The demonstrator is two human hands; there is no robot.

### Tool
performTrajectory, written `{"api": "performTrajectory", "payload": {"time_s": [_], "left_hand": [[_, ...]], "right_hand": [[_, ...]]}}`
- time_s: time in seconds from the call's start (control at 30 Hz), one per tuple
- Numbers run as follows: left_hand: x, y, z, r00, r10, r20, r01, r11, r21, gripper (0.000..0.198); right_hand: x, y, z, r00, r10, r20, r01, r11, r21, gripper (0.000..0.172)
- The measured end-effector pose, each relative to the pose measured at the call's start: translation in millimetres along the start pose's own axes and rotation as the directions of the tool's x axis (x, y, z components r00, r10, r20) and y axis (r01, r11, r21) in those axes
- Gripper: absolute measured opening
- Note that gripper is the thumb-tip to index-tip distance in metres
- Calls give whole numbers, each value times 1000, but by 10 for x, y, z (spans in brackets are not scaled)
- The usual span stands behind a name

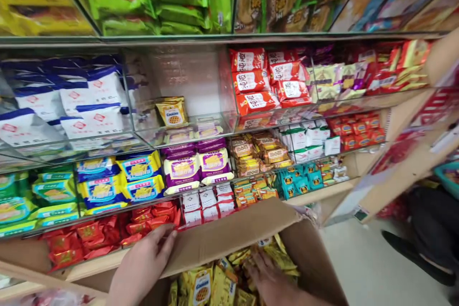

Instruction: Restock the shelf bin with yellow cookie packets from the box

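The view is filled almost from edge to edge by shelving (91,267), its tiers divided by clear panels and stocked with bagged snacks. In front of the lower tiers an open cardboard box (233,236) is seen, its far flap leaned toward the goods. The flap's left end is touched by the left hand (145,260). The right hand (267,275) is set inside the box, fingers spread over the heaped yellow packets (222,291). Whether anything is gripped by either hand cannot be told, the fingertips being partly hidden.

The heap is met directly by the right hand, the nearer of the two, and is spread mostly to its left. There one packet marked Cookies (202,287) is stood with its long axis pointed roughly toward the far flap. Similar gold packets (172,111) are held near the left wall of a middle-tier compartment, beyond the flap, up and left of the right hand.
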State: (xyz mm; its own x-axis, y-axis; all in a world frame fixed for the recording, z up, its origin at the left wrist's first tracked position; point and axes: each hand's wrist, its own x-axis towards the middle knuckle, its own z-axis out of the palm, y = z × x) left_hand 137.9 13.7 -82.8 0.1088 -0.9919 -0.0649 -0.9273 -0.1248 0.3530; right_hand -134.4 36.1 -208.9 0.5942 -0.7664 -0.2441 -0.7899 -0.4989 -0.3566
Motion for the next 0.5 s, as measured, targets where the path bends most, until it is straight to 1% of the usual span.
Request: {"api": "performTrajectory", "payload": {"time_s": [0.03, 0.07, 0.1, 0.13, 0.17, 0.23, 0.3, 0.37, 0.43, 0.47, 0.5], "left_hand": [[0, 4, 3, 1000, -6, 0, 6, 1000, 9, 35], [-2, 9, 6, 1000, -11, -2, 11, 1000, 17, 35], [-3, 13, 8, 1000, -17, -4, 17, 1000, 23, 36], [-3, 16, 11, 1000, -21, -8, 22, 999, 26, 37], [-1, 17, 12, 1000, -25, -18, 25, 999, 24, 37], [7, 7, 16, 998, -26, -56, 26, 1000, 10, 37], [7, -14, 18, 994, -8, -112, 5, 1000, -26, 34], [-27, -30, 25, 983, 12, -184, -26, 997, -71, 31], [-117, -16, 52, 952, 32, -303, -76, 988, -132, 30], [-185, 7, 80, 925, 59, -375, -125, 980, -153, 28], [-266, 43, 124, 886, 109, -451, -199, 967, -157, 26]], "right_hand": [[22, 119, 187, 998, 39, -38, -40, 999, -18, 70], [40, 203, 326, 996, 60, -72, -64, 997, -43, 72], [50, 253, 419, 992, 67, -106, -74, 995, -69, 70], [50, 273, 469, 989, 76, -130, -88, 992, -92, 65], [42, 272, 483, 985, 84, -152, -101, 990, -102, 58], [11, 242, 439, 977, 99, -188, -115, 991, -73, 44], [-19, 219, 365, 971, 101, -217, -103, 995, 0, 34], [-32, 223, 316, 965, 98, -244, -79, 993, 84, 27], [-32, 243, 303, 954, 99, -282, -55, 986, 160, 16], [-33, 255, 298, 948, 93, -303, -35, 981, 191, 12], [-38, 264, 286, 942, 76, -327, -3, 976, 217, 10]]}}
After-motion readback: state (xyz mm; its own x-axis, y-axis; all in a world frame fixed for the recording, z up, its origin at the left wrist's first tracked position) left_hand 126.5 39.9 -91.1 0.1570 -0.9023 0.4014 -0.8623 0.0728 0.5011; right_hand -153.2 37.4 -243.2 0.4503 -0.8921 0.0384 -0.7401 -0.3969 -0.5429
